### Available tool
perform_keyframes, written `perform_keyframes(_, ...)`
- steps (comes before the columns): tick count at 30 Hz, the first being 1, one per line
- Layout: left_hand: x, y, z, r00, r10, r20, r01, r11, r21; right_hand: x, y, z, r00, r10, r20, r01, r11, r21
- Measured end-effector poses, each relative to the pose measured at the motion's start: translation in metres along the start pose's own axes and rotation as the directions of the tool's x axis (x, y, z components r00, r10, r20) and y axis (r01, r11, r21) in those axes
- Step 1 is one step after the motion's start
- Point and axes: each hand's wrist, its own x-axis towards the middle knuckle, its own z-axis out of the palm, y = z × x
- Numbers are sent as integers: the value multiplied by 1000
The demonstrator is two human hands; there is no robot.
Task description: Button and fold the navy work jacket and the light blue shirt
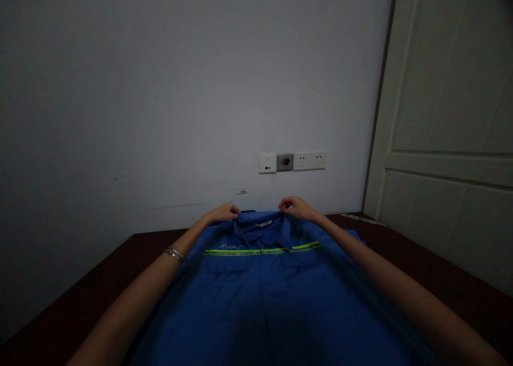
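Note:
A blue work shirt [256, 291] lies front side up before me, its collar at the far end. A yellow-green reflective stripe crosses its chest, with flap pockets just below and some writing above on the left. Pinched at the left side of the collar is my left hand [225, 212], with a bracelet on that wrist. My right hand [295, 207] grips the collar's right side between thumb and fingers. A white label shows inside the neck, between the hands. Both forearms reach over the shirt; its lower end runs out of view.
The shirt rests on a dark red surface [433, 264] that meets a pale wall [180, 115]. Sockets and a switch plate [309, 161] sit low on the wall. A light panelled door [449, 88] stands at right. A thin strip [363, 219] lies near the back right corner.

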Motion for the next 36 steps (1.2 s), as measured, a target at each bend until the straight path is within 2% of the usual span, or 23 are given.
perform_keyframes(6,-1,11,27,983,1,-182,55,952,300,1,2,8,997,-32,-67,23,991,-133)
perform_keyframes(10,-10,26,36,921,207,-330,23,817,576,0,4,8,996,-42,-81,26,980,-197)
perform_keyframes(12,-14,33,42,894,318,-315,-7,715,699,0,5,8,995,-33,-95,12,977,-213)
perform_keyframes(15,-17,37,55,868,425,-258,-56,599,799,1,5,8,994,-19,-111,-6,975,-221)
perform_keyframes(18,-19,33,72,854,483,-196,-105,528,843,1,4,8,993,-19,-114,-7,974,-226)
perform_keyframes(22,-22,25,88,869,487,-90,-165,456,874,3,5,8,994,-27,-109,0,972,-233)
perform_keyframes(27,-19,11,81,899,395,-188,-44,508,860,9,10,8,996,-12,-87,-7,977,-214)
perform_keyframes(32,-17,1,65,910,348,-223,-36,603,797,14,15,9,996,71,-53,-79,985,-151)
perform_keyframes(36,-11,1,62,910,306,-280,1,672,740,19,17,11,993,106,-41,-110,988,-107)
